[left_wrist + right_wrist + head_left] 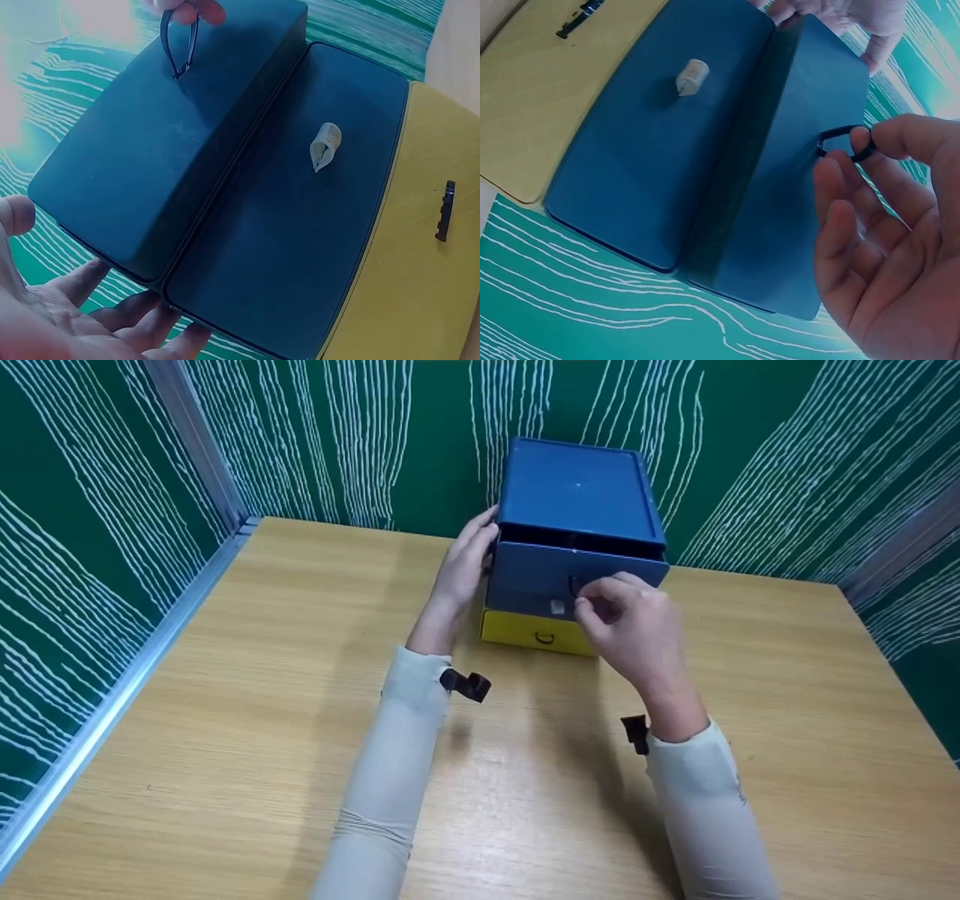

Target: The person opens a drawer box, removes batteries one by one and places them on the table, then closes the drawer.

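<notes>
A small drawer cabinet has a blue top, two blue drawers and a yellow one. Its upper blue drawer is pulled partly out, with a dark gap behind its front. My right hand pinches the black loop handle of this drawer between thumb and finger; the other fingers curl loosely. My left hand presses its extended fingers to the cabinet's left side. Below, the middle blue drawer stays in, bearing a whitish tab. The yellow drawer at the bottom is also in.
The cabinet stands on a wooden table near its back edge. Behind it rises a green wall with white wavy lines. A metal strip runs along the table's left edge. A black handle sits on the yellow drawer.
</notes>
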`<state>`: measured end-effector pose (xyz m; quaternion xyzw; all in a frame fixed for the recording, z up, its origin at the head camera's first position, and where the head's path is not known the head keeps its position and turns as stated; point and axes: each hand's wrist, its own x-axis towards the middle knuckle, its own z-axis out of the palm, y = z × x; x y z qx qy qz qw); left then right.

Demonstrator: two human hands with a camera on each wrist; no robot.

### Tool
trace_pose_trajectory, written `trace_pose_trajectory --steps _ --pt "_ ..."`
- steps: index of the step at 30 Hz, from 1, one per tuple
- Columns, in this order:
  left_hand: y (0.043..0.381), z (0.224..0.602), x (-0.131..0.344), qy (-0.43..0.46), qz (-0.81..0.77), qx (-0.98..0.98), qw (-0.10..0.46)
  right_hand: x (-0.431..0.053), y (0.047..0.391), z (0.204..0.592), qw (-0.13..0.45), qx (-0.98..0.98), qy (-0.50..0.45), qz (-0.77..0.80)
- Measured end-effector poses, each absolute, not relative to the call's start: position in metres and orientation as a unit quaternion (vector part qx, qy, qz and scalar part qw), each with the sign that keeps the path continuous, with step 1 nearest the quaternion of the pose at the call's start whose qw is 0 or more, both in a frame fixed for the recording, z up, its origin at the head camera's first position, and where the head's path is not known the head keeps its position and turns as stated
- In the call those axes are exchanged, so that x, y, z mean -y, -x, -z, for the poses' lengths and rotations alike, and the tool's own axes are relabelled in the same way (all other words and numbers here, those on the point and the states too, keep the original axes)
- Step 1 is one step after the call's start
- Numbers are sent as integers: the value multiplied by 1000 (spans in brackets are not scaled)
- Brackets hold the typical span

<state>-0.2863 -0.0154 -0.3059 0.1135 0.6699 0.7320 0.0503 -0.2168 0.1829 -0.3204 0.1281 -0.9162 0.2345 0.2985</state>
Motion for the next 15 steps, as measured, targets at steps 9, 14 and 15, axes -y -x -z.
trace_pose_trajectory --steps 9,14,15 --pt "305 321 17 -119 -747 -651 65 -183 201 308 259 932 -138 -211" --pt "308 326 18 -126 -751 -644 69 -182 191 303 241 940 -140 -196" --pt "308 327 18 -127 -751 -645 70 -182 190 302 240 941 -141 -192"
